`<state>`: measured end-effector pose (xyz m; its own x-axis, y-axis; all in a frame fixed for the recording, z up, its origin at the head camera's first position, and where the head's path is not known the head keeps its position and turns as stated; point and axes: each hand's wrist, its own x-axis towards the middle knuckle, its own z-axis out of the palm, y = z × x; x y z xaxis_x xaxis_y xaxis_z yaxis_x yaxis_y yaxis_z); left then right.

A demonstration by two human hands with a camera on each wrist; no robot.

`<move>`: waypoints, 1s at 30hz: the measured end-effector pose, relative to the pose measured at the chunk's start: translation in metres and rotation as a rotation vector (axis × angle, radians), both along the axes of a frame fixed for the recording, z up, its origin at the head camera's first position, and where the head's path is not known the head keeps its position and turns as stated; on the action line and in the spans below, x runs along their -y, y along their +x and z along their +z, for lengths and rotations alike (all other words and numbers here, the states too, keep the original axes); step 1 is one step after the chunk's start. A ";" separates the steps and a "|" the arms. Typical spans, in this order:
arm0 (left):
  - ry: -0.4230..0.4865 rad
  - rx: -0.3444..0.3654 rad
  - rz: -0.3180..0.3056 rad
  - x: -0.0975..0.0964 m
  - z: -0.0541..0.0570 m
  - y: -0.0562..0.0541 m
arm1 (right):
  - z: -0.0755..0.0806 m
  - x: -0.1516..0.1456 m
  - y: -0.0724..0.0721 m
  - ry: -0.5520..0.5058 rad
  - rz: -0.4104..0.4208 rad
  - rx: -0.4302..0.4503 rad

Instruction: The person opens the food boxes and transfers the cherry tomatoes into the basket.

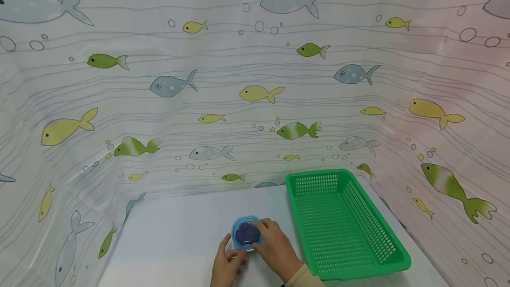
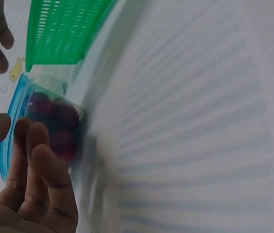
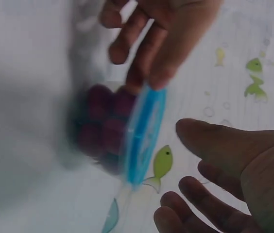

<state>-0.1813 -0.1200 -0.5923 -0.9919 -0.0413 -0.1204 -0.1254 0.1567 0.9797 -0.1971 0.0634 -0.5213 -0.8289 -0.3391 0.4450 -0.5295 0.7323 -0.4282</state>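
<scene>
On the white table stands a clear plastic container point(image 2: 66, 114) with a blue lid point(image 1: 236, 225). Several dark red-purple round pieces point(image 3: 100, 116), like small fruits, show through its wall. My left hand point(image 1: 226, 267) holds the container at its near side, thumb at the lid's rim and fingers curled against the wall below. Over the lid's right side in the head view is my right hand point(image 1: 276, 243). Both wrist views show it apart from the lid, its fingers loosely bent and spread with nothing between them.
A green perforated plastic basket point(image 1: 296, 220) stands to the right of the container, close beside my right forearm. Behind and at both sides hangs a white sheet point(image 1: 223, 65) printed with fish.
</scene>
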 end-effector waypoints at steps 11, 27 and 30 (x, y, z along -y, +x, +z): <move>0.004 -0.011 0.001 0.001 -0.001 0.002 | -0.029 0.001 -0.001 0.048 0.006 -0.049; 0.036 -0.017 0.003 0.002 -0.001 0.000 | -0.034 -0.003 -0.004 0.076 0.005 -0.112; 0.030 -0.015 0.013 0.001 0.000 -0.001 | -0.032 -0.003 -0.004 0.076 0.000 -0.154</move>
